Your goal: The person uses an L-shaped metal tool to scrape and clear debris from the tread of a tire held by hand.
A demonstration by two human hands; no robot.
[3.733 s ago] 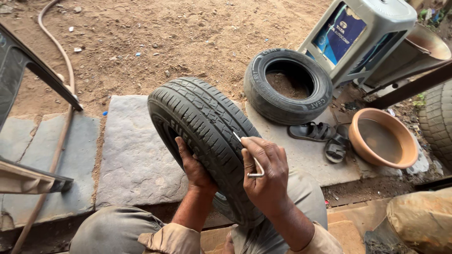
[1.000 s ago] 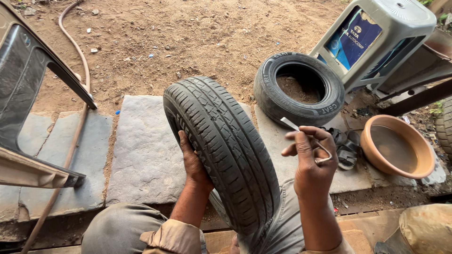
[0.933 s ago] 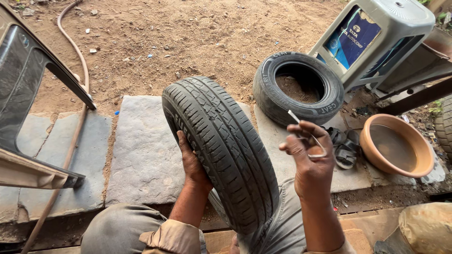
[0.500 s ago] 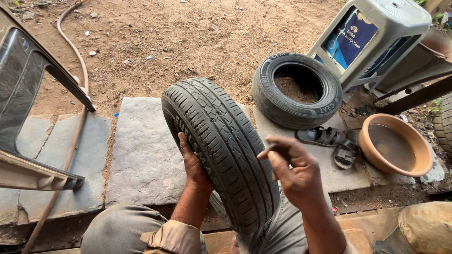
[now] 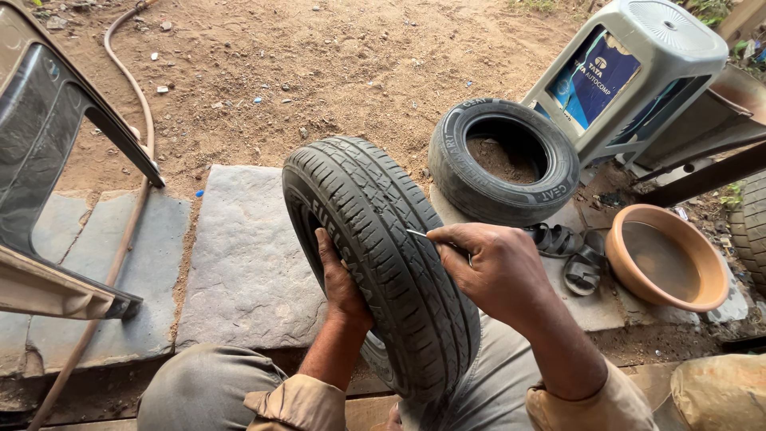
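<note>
A black tyre (image 5: 375, 239) stands upright between my knees, tread facing up. My left hand (image 5: 341, 279) presses against its left sidewall and steadies it. My right hand (image 5: 487, 267) grips a thin metal tool (image 5: 421, 236) whose tip touches the tread grooves near the top of the tyre.
A second tyre (image 5: 503, 160) lies flat on the dirt beyond, next to a tipped grey plastic stool (image 5: 630, 72). An orange basin (image 5: 666, 259) and dark sandals (image 5: 570, 251) sit at the right. A stone slab (image 5: 239, 255), a hose (image 5: 128, 160) and a vehicle frame (image 5: 48, 160) lie left.
My right hand, which was raised away to the right with the tool, has come back down to the left and set the tool tip on the tread. The left hand stayed put.
</note>
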